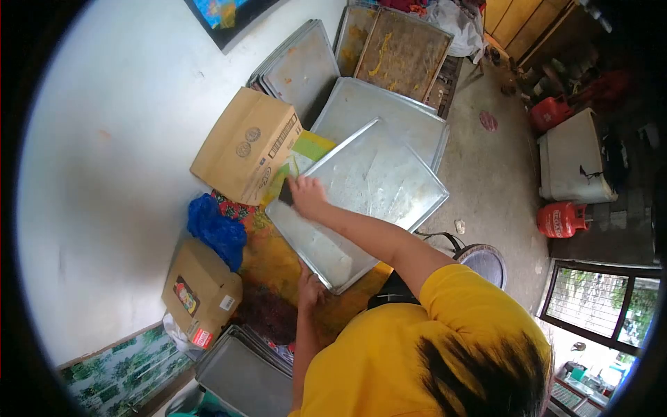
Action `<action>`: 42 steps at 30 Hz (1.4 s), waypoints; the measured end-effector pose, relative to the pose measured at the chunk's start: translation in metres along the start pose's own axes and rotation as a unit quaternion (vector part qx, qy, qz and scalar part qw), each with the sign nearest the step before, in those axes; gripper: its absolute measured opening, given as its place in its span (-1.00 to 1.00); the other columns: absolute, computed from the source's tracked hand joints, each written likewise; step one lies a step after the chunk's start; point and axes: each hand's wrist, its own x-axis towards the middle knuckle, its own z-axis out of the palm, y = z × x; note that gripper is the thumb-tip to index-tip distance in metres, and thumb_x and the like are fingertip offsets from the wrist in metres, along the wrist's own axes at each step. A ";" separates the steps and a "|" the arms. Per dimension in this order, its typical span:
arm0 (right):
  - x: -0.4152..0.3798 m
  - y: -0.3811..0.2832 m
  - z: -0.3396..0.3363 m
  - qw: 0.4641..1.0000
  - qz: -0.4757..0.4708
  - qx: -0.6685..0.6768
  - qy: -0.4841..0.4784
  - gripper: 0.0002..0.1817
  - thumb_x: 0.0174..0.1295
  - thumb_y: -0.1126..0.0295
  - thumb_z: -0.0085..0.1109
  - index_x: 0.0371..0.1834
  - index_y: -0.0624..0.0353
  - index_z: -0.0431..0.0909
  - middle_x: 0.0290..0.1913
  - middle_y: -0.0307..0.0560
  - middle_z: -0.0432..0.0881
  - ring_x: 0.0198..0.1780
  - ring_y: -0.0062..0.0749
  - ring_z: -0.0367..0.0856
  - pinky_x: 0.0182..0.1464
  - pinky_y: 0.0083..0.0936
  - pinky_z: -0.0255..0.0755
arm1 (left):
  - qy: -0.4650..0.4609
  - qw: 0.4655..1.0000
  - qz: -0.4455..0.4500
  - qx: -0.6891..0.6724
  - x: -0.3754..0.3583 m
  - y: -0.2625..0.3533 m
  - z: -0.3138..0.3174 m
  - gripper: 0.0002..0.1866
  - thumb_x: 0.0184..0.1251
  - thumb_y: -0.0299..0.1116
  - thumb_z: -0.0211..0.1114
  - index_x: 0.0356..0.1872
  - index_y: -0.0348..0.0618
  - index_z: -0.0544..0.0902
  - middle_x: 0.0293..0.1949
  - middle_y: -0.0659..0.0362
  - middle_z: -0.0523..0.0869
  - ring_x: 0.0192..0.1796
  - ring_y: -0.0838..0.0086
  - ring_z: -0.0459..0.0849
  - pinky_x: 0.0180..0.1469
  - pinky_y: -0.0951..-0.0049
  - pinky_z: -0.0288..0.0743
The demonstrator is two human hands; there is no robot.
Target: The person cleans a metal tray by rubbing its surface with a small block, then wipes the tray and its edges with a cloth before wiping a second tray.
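Observation:
A large flat metal baking tray (375, 174) lies at a slant in front of me, with pale smears and streaks across its surface. My right hand (308, 196) is closed round a dark flat scraper (285, 192) near the tray's left rim. Its lower part is hard to make out. At the tray's near-left edge, my left hand (310, 288) grips the rim. Beneath the tray is an orange-yellow stained cloth (267, 254). Another metal tray (347, 104) lies partly under the far side of the one I hold.
Cardboard boxes (240, 142) and a blue plastic bag (215, 226) stand along the white wall. More trays (299, 62) lean at the back, beside a wooden board (403, 52). Stacked trays (243, 375) are at the lower left. A round stool (484, 264) and red gas cylinder (561, 219) are at right.

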 end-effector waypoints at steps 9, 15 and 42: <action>0.013 -0.004 -0.009 0.988 -0.141 -0.003 -0.060 -0.17 0.07 0.14 0.31 0.43 0.07 0.21 0.11 -0.07 0.46 0.21 -0.25 0.40 0.18 -0.20 0.15 | -0.026 0.999 0.041 -0.006 -0.003 -0.008 -0.006 -0.24 0.44 -0.50 -0.14 0.55 0.36 -0.19 -0.59 0.22 0.49 -0.72 0.59 0.37 -0.73 0.56 0.32; 0.026 -0.001 0.001 0.996 -0.091 0.007 -0.019 -0.14 -0.01 0.13 0.38 0.41 0.03 0.22 0.11 -0.06 0.45 0.21 -0.21 0.39 0.16 -0.18 0.18 | -0.033 0.997 0.069 -0.005 0.001 -0.012 -0.007 -0.26 0.45 -0.48 -0.14 0.55 0.30 -0.18 -0.58 0.23 0.48 -0.74 0.57 0.35 -0.75 0.56 0.34; -0.133 -0.063 0.020 0.903 0.036 0.379 -0.201 0.00 0.17 0.13 0.27 0.49 0.37 -0.16 0.22 0.44 0.26 0.21 0.35 0.35 0.23 -0.02 0.33 | 0.360 0.689 -0.017 0.629 -0.060 -0.003 -0.044 -0.15 0.24 -0.14 0.22 0.52 0.05 0.03 0.44 -0.04 0.26 0.36 -0.17 0.30 0.06 -0.36 0.39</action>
